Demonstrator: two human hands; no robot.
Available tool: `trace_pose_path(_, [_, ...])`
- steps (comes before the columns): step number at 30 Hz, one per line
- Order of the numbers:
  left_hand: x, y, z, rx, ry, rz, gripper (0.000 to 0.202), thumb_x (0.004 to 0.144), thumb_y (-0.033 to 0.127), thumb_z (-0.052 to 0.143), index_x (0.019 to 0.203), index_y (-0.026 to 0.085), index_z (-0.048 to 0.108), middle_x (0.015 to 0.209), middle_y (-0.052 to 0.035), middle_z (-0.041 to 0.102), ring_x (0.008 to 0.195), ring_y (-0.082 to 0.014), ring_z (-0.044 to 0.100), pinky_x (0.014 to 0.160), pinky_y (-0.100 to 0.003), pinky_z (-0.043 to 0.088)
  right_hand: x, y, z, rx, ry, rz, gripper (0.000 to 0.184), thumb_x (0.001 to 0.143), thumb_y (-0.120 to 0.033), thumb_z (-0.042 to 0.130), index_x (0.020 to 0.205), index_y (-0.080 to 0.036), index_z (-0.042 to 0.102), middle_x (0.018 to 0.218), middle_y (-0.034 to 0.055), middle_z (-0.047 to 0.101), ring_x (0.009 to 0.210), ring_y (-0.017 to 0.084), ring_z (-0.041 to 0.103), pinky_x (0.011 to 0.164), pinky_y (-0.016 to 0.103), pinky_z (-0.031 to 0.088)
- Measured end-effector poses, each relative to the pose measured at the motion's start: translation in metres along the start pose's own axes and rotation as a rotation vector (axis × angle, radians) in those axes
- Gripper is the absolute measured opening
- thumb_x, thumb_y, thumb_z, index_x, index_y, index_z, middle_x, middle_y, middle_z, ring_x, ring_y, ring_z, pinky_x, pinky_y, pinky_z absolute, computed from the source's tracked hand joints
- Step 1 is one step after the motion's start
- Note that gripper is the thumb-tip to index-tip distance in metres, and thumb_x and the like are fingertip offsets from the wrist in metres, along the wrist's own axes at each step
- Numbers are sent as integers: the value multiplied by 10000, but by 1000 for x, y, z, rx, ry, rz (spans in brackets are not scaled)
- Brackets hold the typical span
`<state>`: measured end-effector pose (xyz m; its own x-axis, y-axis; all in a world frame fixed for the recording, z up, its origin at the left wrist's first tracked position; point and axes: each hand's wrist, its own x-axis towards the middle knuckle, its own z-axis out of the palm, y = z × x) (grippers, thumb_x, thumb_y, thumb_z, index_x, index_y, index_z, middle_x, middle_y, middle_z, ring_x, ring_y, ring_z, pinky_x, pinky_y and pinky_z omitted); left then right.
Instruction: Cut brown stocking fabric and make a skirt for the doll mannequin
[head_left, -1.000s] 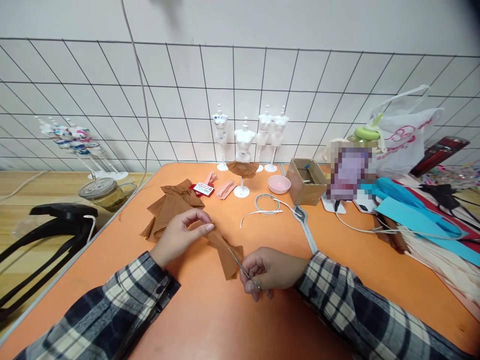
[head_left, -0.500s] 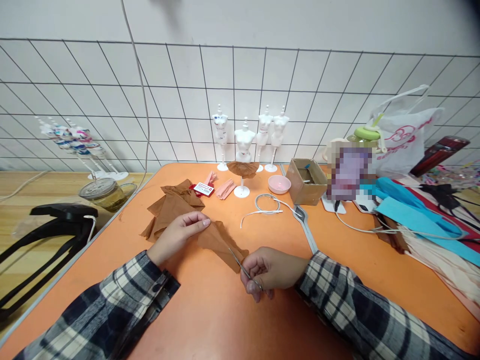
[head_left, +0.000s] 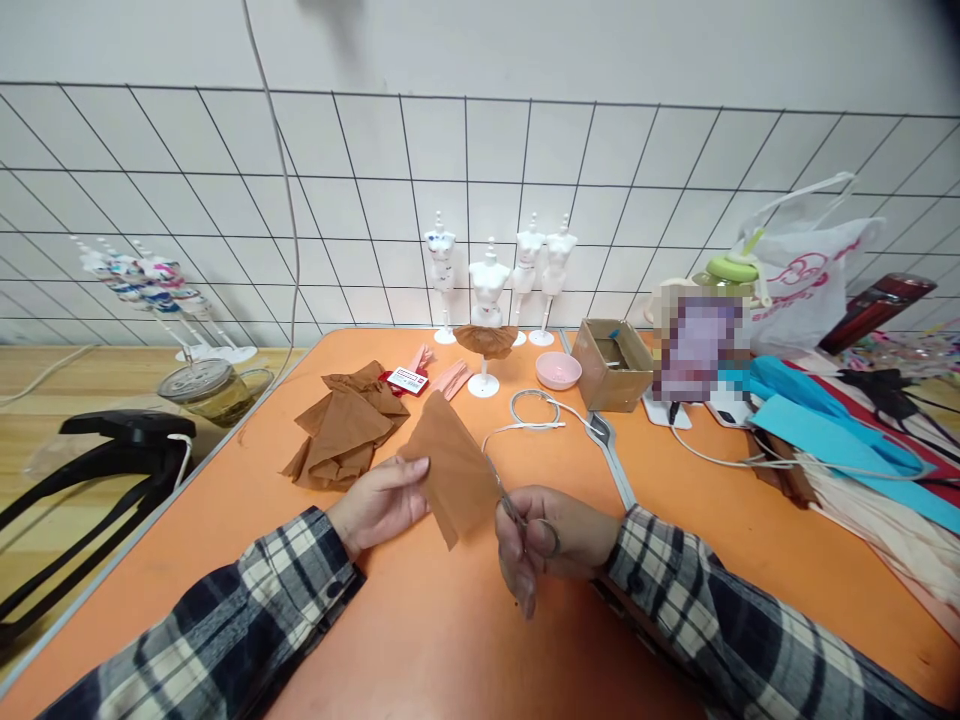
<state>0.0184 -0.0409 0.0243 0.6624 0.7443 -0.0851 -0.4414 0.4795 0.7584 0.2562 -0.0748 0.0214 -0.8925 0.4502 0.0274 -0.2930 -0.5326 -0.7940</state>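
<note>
Between thumb and fingers, my left hand (head_left: pixel 390 503) pinches the left edge of a brown fabric piece (head_left: pixel 457 465), which is raised and spread toward the right. My right hand (head_left: pixel 551 540) has its fingers in the handles of small metal scissors (head_left: pixel 513 508), whose blades point up and away along the fabric's right edge. Whether the blades are on the cloth or just beside it I cannot tell. Beyond my left hand lies a pile of brown fabric (head_left: pixel 349 425). A white mini mannequin (head_left: pixel 489 280) wearing a gathered brown skirt (head_left: pixel 486 341) stands behind.
More mini mannequins (head_left: pixel 556 262) stand along the tiled wall. A pink bowl (head_left: pixel 558 370), a cardboard box (head_left: pixel 611 365) and a coiled white cord (head_left: pixel 534 408) sit at the back. Blue fabric (head_left: pixel 817 425) and a phone (head_left: pixel 697 345) are at right; a glass jar (head_left: pixel 206 390) stands left.
My left hand has moved right and nearer, turning the brown fabric piece up and spreading it wider. My right hand has shifted slightly right, with the scissors now pointing more steeply away.
</note>
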Motion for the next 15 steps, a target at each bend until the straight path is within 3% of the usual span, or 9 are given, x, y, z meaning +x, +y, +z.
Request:
trace_pose_path(4, [1, -3, 6, -185, 28, 77, 421, 799, 365, 707, 1171, 185, 625, 1150, -92, 711, 1079, -269, 645, 962, -414, 461, 7, 4, 3, -60, 79, -26, 563, 638, -607, 778, 790, -147, 492, 677, 16, 633, 623, 154, 665, 568, 299, 571])
trace_pose_path(6, [1, -7, 9, -204, 19, 71, 458, 769, 354, 737, 1173, 171, 620, 1142, -103, 712, 1072, -273, 648, 935, -398, 482, 10, 6, 4, -68, 103, -45, 562, 638, -606, 777, 796, -148, 492, 696, 14, 627, 649, 157, 669, 565, 293, 571])
trace_pose_path(10, [3, -13, 12, -164, 86, 38, 275, 807, 212, 707, 1065, 128, 667, 1010, -95, 753, 922, -222, 703, 858, -321, 520, 11, 5, 3, -91, 95, -41, 555, 650, -605, 769, 814, -148, 502, 720, 19, 620, 677, 160, 666, 565, 292, 571])
trace_pose_path(15, [5, -13, 12, -80, 192, 80, 250, 796, 225, 737, 1027, 154, 677, 942, -58, 762, 833, -187, 713, 772, -271, 542, 11, 3, 3, -145, 81, -4, 585, 625, -611, 781, 864, -142, 525, 789, 31, 598, 743, 155, 640, 604, 299, 571])
